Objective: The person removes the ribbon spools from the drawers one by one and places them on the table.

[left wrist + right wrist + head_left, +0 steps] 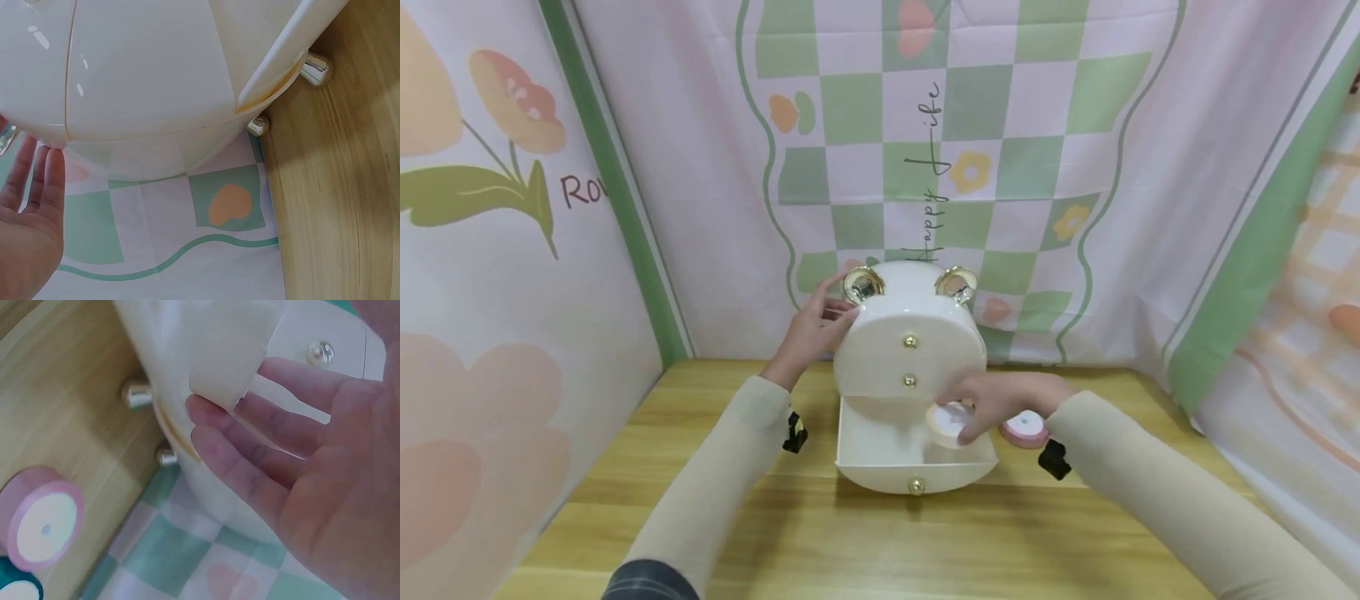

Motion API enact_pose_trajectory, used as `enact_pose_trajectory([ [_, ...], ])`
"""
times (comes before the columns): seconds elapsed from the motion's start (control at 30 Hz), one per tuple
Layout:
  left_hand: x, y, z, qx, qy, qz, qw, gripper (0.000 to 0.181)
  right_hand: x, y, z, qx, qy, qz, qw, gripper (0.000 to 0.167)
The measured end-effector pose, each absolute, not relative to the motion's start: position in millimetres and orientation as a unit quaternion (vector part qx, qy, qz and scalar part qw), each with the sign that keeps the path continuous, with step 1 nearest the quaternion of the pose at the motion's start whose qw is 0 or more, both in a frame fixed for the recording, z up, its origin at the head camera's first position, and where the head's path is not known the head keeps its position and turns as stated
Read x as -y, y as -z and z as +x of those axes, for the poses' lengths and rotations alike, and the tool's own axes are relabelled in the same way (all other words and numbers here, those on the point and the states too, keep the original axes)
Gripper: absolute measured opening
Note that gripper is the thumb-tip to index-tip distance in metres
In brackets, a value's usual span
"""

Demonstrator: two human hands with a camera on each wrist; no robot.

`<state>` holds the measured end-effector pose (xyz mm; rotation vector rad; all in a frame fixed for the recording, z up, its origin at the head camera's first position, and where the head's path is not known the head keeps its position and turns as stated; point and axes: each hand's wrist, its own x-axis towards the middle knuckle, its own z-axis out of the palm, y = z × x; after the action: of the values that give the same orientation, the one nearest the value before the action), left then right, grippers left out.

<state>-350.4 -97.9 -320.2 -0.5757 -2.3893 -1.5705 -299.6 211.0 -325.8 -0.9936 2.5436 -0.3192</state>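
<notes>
A white rounded storage box (876, 354) with gold-rimmed ears stands on the table, its bottom drawer (880, 477) pulled out. At the box's upper left side, beside the gold ear (863, 286), my left hand (808, 333) touches the shell. The left wrist view shows this left hand's fingers (55, 175) extended against the box edge. Over the right part of the drawer, my right hand (1000, 400) pinches a cream ribbon spool (943, 425) with a white face. In the right wrist view the cream spool (228, 356) is seen edge-on at the fingertips.
A pink ribbon spool (1024, 429) lies on the wooden table (760, 533), right of the box. Next to it, a dark green spool (25, 578) shows partly in the right wrist view. A checkered curtain (917, 167) hangs behind the box. Gold feet (137, 394) support the box.
</notes>
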Motion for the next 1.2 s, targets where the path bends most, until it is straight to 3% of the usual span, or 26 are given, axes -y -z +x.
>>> enact_pose_trajectory([
  [0.3, 97, 320, -349, 0.813, 0.538, -0.192, 0.111, 0.065, -238, 313, -285, -0.915, 0.153, -0.332, 0.169, 0.074],
  [0.53, 97, 319, -349, 0.815, 0.535, -0.189, 0.113, 0.063, -263, 316, -277, -0.904, 0.223, -0.301, 0.208, 0.077],
  [0.8, 96, 318, -349, 0.816, 0.535, -0.189, 0.112, 0.063, -289, 321, -272, -0.921, 0.190, -0.304, 0.152, 0.075],
  [1.2, 97, 320, -350, 0.818, 0.531, -0.190, 0.110, 0.063, -319, 343, -261, -0.909, 0.227, -0.326, 0.123, 0.074],
])
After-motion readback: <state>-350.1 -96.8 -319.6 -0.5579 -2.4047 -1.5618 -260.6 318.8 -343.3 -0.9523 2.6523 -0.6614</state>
